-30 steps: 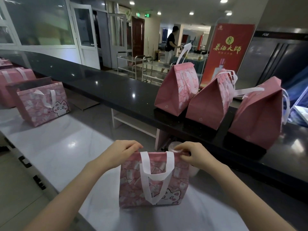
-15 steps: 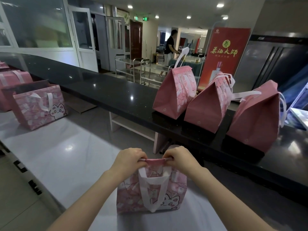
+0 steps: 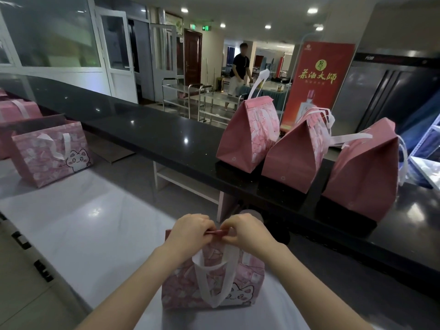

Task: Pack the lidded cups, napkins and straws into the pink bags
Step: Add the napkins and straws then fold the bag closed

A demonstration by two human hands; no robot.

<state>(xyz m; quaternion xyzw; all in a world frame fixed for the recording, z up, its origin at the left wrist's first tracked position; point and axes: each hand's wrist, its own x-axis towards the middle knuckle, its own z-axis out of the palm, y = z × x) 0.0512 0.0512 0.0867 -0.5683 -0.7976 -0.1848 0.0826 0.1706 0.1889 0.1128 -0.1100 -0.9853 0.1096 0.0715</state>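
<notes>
The pink bag [image 3: 214, 289], printed with a cartoon cat, stood upright on the near right part of a glossy white table [image 3: 83, 222], and its white handle [image 3: 212, 282] hung in a loop down the front. The left hand [image 3: 190, 231] and the right hand [image 3: 247, 232] met at the bag's top, and each pinched the pressed-together rim with curled fingers, the knuckles almost touching. What lay inside the bag was hidden.

Further left on the same table stood an open bag [image 3: 50, 153] with the same cat print, and just behind it another pink bag [image 3: 16, 110] sat at the frame's edge.

Beyond the table ran a long black counter [image 3: 154, 139], polished enough to mirror the ceiling lights. Three closed bags [image 3: 292, 156] sat on its right part in a row, side by side, with their tops folded shut to a peak and their white handles sticking out.

Behind the counter stood a red banner [image 3: 319, 82] with yellow characters, and a dark steel cabinet [image 3: 392, 91] filled the right. Metal trolleys [image 3: 190, 98] were parked mid-room before white-framed glass doors [image 3: 119, 60]. A green exit sign [image 3: 206, 27] glowed above a dark wooden door. A person in a dark top [image 3: 239, 67] stood far back beside a table.
</notes>
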